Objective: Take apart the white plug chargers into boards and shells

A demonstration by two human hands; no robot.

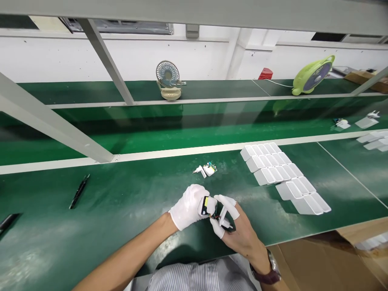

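Observation:
My left hand (187, 208), in a white glove, is closed around a white charger housing (201, 206). A circuit board with a yellow-and-white block (209, 205) shows at the housing's opening; how deep it sits I cannot tell. In white finger cots, my right hand (239, 224) pinches a white plug cap (223, 219) beside the board. Thin wires show between the cap and the board. Beyond my hands, another plug cap (200, 171) and a small circuit board (209, 168) lie on the green table (145, 186).
Rows of white housings (268, 165) stand to the right. A black pen-like tool (79, 192) and another dark object (8, 222) lie left. A metal post (60, 121) rises ahead; a shelf holds two fans (167, 74). A cardboard box (315, 262) is at lower right.

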